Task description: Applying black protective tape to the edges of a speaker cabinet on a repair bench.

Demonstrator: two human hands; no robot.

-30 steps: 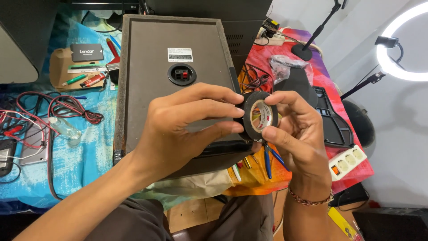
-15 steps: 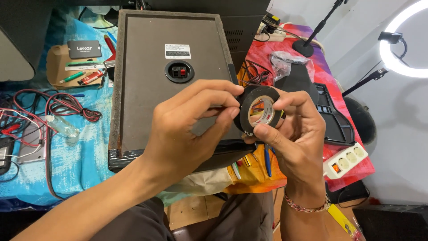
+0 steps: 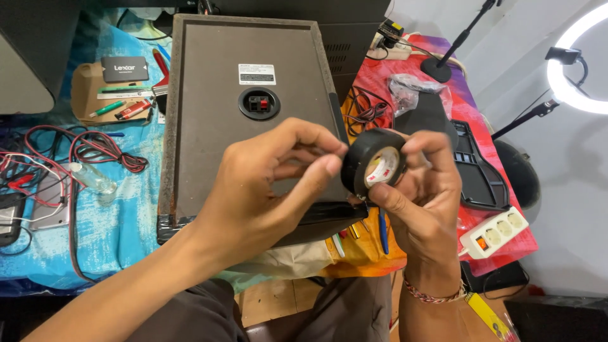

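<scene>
My right hand [image 3: 421, 202] grips a roll of black electrical tape [image 3: 373, 163] and holds it up above the near right corner of a dark brown speaker cabinet [image 3: 209, 95]. My left hand [image 3: 266, 190] reaches across to the roll, its thumb and forefinger pinching at the roll's left edge. The cabinet lies on its front, with its back panel up, showing a round terminal cup [image 3: 259, 103] and a white label [image 3: 256, 74].
Red and black wires [image 3: 95, 149] and a small clear bottle [image 3: 94, 177] lie on the blue cloth at left. A white power strip [image 3: 500, 231] and a black plastic part [image 3: 478, 174] sit at right. A ring light [image 3: 579, 63] stands at far right.
Both hands have shifted slightly with the tape roll, and the left fingers have closed in on the roll's edge. The cabinet has not moved.
</scene>
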